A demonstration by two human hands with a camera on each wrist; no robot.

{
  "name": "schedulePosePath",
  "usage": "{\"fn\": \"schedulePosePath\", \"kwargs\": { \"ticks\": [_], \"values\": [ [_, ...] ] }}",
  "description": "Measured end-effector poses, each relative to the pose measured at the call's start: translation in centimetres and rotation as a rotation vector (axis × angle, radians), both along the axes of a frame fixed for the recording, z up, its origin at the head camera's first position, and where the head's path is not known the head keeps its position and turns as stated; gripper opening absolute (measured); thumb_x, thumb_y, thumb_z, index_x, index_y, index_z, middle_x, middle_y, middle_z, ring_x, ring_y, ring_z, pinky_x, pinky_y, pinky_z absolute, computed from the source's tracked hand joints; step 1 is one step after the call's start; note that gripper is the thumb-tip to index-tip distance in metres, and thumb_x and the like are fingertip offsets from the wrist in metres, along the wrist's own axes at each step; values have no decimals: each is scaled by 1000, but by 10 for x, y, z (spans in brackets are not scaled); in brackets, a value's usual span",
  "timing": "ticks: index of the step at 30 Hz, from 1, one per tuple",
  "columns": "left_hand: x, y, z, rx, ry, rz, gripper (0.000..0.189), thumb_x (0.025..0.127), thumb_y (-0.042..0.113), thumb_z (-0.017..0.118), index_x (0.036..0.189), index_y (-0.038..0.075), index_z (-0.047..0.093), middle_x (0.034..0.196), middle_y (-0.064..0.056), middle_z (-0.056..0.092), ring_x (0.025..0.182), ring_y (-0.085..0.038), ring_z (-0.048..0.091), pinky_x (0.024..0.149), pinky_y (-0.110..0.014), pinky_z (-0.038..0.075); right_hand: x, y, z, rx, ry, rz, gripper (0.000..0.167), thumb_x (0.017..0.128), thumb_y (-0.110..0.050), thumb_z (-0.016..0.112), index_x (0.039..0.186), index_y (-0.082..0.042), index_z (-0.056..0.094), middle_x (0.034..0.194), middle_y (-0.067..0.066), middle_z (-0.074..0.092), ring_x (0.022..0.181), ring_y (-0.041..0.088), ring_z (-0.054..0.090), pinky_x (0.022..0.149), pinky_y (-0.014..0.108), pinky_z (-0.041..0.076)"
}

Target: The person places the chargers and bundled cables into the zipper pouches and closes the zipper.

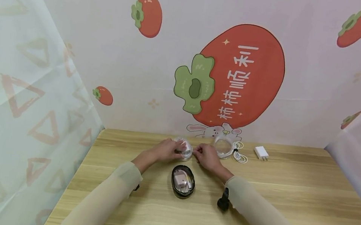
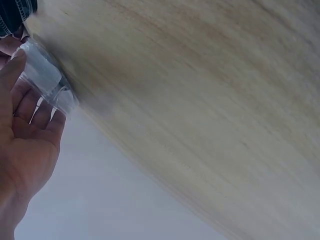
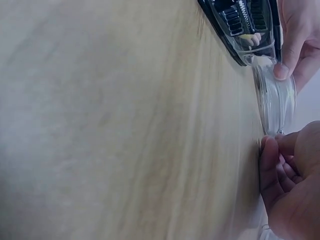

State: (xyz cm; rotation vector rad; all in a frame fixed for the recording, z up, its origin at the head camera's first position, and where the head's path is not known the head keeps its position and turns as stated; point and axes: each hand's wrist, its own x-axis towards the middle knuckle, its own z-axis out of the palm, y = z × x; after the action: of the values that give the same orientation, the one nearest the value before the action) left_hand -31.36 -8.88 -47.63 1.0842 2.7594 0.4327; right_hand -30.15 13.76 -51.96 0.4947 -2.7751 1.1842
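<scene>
A small clear oval zip case (image 1: 188, 154) with pale contents stands on the table near the back edge. My left hand (image 1: 167, 149) holds it from the left, thumb on the near side and the other fingers behind it in the left wrist view. From the right, my right hand (image 1: 209, 157) pinches the zipper pull at the case's end, thumb against forefinger; the fingertips hide most of the pull. Closer to me lies a black-trimmed clear case (image 1: 183, 181) with a pinkish charger and a cable inside. Its black zipper (image 3: 244, 15) shows in the right wrist view.
Right of my right hand lies another clear case (image 1: 229, 155) with a whitish rim. Beside it are a bundled white cable (image 1: 239, 156) and a white plug charger (image 1: 261, 152). A printed cloth wall (image 1: 158, 71) rises behind the wooden table (image 1: 292, 195).
</scene>
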Motion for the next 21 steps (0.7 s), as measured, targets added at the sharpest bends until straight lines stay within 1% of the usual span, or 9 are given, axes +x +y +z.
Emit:
{"fn": "schedulePosePath", "kwargs": {
  "ticks": [6, 9, 13, 21],
  "values": [
    [-1, 0, 0, -16, -21, -4, 48, 103, 27, 71, 146, 7, 62, 159, -21, 49, 139, -46, 54, 120, -52, 40, -3, -3, 3, 9, -27, -13, 10, 99, -9, 74, 91, -3, 73, 60, -2, 62, 49, 8, 57, 51, 24, 46],
    [-2, 0, 0, -15, -17, -13, 48, 102, 27, 72, 144, 6, 64, 157, -22, 51, 139, -44, 55, 119, -52, 41, -5, -4, 5, 10, -57, -19, 11, 100, -10, 73, 92, -3, 72, 62, -1, 64, 49, 9, 57, 49, 24, 46],
    [-3, -1, -1, -9, -12, -23, 47, 102, 28, 72, 143, 6, 65, 156, -21, 52, 140, -43, 55, 119, -51, 42, -9, -6, 6, 26, -85, -29, 12, 102, -12, 71, 96, -2, 72, 64, 1, 65, 49, 9, 58, 49, 24, 46],
    [-6, -4, -3, 2, -9, -38, 47, 102, 28, 72, 143, 6, 65, 157, -21, 51, 142, -40, 53, 120, -50, 41, -17, -10, 7, 35, -93, -44, 13, 103, -13, 70, 96, -2, 72, 63, 1, 64, 48, 11, 57, 49, 25, 45]
  ]
}}
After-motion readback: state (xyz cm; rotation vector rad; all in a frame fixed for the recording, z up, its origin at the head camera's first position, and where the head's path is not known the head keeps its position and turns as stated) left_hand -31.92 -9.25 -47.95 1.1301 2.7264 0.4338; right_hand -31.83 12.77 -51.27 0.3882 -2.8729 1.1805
